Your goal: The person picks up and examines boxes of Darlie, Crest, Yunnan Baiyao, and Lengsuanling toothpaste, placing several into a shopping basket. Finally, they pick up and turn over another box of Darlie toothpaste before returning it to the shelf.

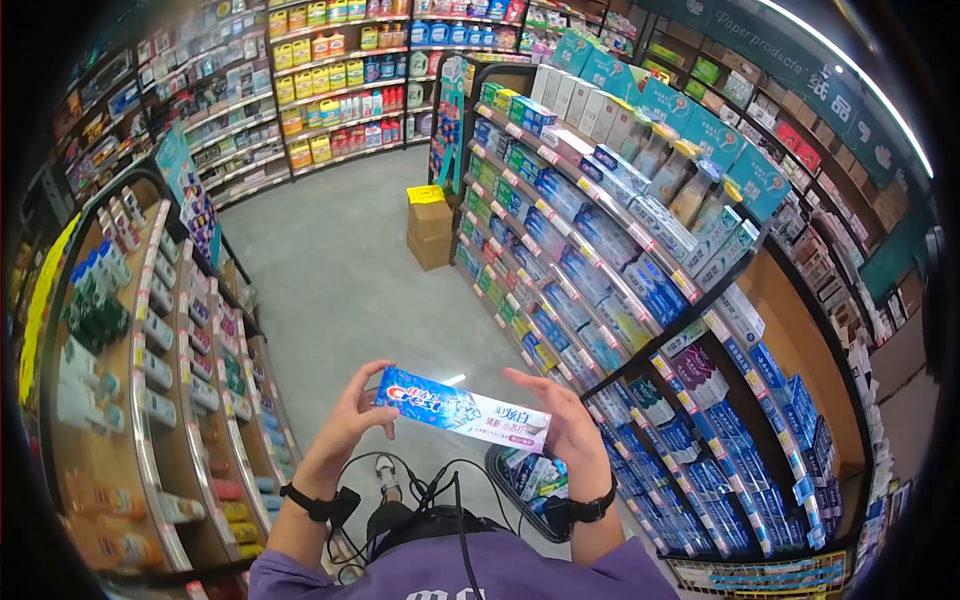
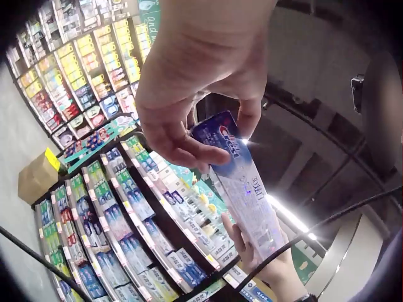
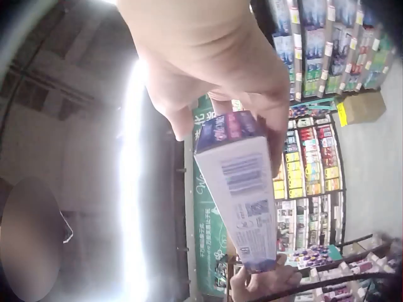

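A blue-and-white Crest toothpaste box (image 1: 465, 410) is held up in front of the body, tilted slightly down to the right. My left hand (image 1: 352, 405) grips its blue end, thumb and fingers on opposite sides. At the white end is my right hand (image 1: 572, 425), its fingers stretched out along the far side. From the right wrist, the thumb of the right hand (image 3: 220, 69) stands off the carton, whose barcode side (image 3: 242, 182) faces the camera. The left wrist view shows the left hand's (image 2: 195, 107) fingertips on the box (image 2: 242, 182).
A shelf rack (image 1: 600, 260) packed with toothpaste boxes stands on the right. Bottles line the shelf (image 1: 165, 330) on the left. Below the hands is a black basket (image 1: 500, 470) with packages inside. Cardboard boxes (image 1: 430, 235) stand at the rack's far end. Black cables (image 1: 430, 490) hang at the waist.
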`<act>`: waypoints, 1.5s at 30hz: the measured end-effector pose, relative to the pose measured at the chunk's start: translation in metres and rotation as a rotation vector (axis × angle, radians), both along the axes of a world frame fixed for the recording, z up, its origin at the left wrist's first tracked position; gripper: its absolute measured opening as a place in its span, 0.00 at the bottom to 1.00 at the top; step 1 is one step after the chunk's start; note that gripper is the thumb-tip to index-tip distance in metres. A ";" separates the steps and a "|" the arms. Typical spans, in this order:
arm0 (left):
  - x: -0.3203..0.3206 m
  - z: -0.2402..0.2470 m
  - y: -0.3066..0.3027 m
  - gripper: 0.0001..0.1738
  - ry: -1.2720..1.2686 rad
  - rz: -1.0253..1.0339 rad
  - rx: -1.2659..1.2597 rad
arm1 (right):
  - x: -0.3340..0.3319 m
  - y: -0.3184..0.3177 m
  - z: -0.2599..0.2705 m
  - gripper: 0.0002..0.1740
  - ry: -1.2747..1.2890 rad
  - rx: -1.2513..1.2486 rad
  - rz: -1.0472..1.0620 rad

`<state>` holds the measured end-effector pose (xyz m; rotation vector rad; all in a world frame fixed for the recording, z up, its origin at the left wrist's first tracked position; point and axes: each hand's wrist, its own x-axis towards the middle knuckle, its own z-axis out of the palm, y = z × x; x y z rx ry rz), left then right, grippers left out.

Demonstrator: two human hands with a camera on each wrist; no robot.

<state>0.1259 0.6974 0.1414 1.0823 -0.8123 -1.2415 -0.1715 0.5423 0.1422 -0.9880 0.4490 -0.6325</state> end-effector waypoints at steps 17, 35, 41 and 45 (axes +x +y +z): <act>0.216 -0.015 -0.075 0.40 0.088 0.009 0.090 | 0.223 -0.056 -0.017 0.30 -0.046 0.194 -0.309; 0.279 -0.055 -0.207 0.40 0.086 -0.179 0.129 | 0.260 -0.134 -0.037 0.26 0.089 0.173 -0.440; 0.293 -0.027 -0.286 0.40 -0.019 -0.182 0.068 | 0.276 -0.203 -0.034 0.26 0.003 0.165 -0.462; 0.301 -0.027 -0.338 0.40 -0.051 -0.202 0.071 | 0.274 -0.246 -0.032 0.25 -0.031 0.169 -0.465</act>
